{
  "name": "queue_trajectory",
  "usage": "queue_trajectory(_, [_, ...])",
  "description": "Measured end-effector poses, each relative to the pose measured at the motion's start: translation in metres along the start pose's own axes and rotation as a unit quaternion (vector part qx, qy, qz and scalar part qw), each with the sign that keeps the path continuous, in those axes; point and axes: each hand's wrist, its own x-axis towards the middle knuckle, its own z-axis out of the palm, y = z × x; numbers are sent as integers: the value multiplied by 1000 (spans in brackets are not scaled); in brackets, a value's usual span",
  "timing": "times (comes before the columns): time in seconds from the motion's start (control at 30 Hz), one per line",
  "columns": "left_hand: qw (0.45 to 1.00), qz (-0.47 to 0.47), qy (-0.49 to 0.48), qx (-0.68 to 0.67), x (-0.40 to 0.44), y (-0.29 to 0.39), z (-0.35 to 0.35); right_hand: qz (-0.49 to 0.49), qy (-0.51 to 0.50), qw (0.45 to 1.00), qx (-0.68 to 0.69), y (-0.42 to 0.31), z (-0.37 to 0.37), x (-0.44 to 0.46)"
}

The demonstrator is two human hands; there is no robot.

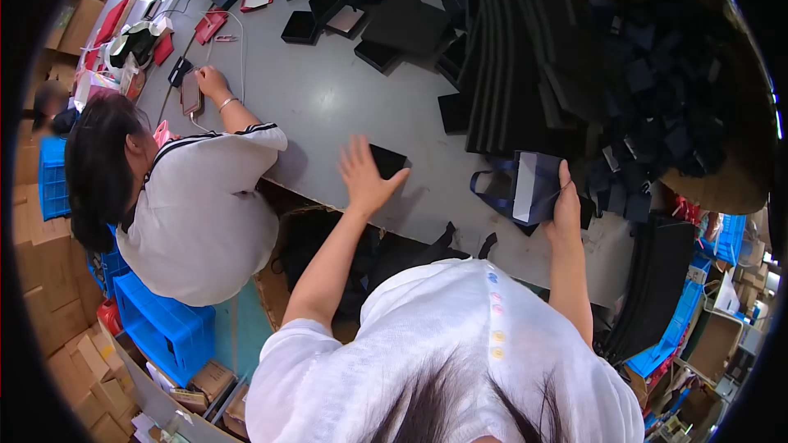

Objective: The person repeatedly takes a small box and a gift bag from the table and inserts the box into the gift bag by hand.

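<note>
My left hand (pixel 367 179) is spread over the grey table, its fingers apart. A small black box (pixel 390 162) lies beside and partly behind it; whether they touch I cannot tell. On the right, my right hand (pixel 564 207) grips the side of a small dark blue paper gift bag (pixel 538 190). The bag has a pale face or inside showing, and its blue ribbon handles (pixel 490 189) hang out to the left. Part of the bag is hidden behind the fingers.
Tall stacked black foam sheets (pixel 513 49) stand behind the bag. A large container (pixel 722 189) of small dark boxes is at right. Open boxes (pixel 345 20) lie at the table's back. At left, a co-worker (pixel 197 205) touches a phone (pixel 190 94). Blue crates (pixel 168 324) stand below.
</note>
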Motion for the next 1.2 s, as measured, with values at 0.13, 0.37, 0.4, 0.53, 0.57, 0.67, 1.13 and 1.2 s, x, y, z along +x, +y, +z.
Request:
queue_trajectory(0.13, [999,-49,-6,-1,-23,-7,9,-27,-45,998,-20,4,-20,-5])
queue_trajectory(0.37, [981,44,14,-186,-15,53,-59,-57,-34,995,-73,6,-25,-5])
queue_trajectory(0.4, [960,142,10,-239,-27,79,-102,-62,-48,993,-88,4,-26,-9])
queue_trajectory(0.53, [911,309,23,-272,-45,128,-172,-54,-79,989,-113,-5,-27,-18])
queue_trajectory(0.57, [906,326,10,-269,-47,133,-177,-55,-97,988,-103,-5,-28,-19])
queue_trajectory(0.67, [917,312,-48,-242,-46,139,-170,-40,-126,988,-82,6,-31,-7])
queue_trajectory(1.13, [884,270,-216,-315,-62,129,-84,-145,-119,916,-353,63,-31,-2])
queue_trajectory(1.2, [852,186,-159,-463,-65,144,-65,-139,-113,919,-352,83,-5,-34])
